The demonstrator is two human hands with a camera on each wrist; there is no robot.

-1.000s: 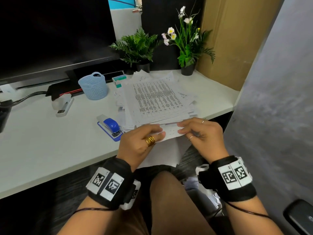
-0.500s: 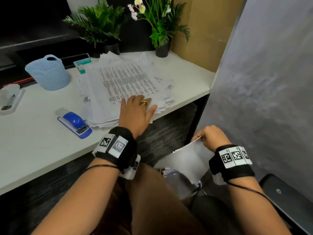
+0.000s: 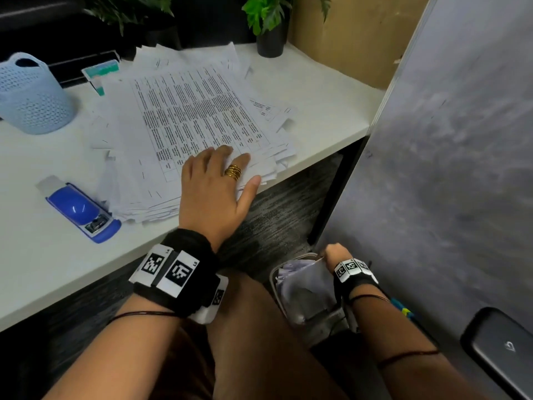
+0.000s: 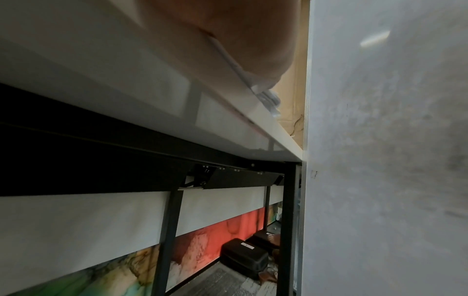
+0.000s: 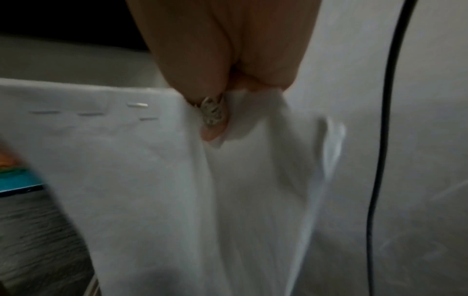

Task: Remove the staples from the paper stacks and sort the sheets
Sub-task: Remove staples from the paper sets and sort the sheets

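A loose pile of printed sheets [image 3: 196, 116] covers the right half of the white desk [image 3: 43, 261]. My left hand [image 3: 219, 180] lies flat on the pile's near edge, fingers straight, a gold ring on one finger. Down beside my right knee, my right hand [image 3: 331, 254] pinches the top edge of a white stapled sheet [image 5: 157, 180] that hangs into a grey bin [image 3: 300, 287] holding crumpled paper. Several staples [image 5: 138, 105] show along that sheet's top edge in the right wrist view. The left wrist view shows only the desk's underside [image 4: 126, 100] and my palm.
A blue stapler [image 3: 83, 212] lies left of the pile, a pale blue mesh basket [image 3: 31, 96] behind it. A potted plant [image 3: 271, 33] stands at the desk's back. A grey partition wall [image 3: 447, 168] closes the right side. A dark device [image 3: 501, 350] lies low right.
My right hand has carried the stapled sheet from the desk edge down to the bin by my knee. My left hand moved onto the pile and flattened there. The head has tilted down and right.
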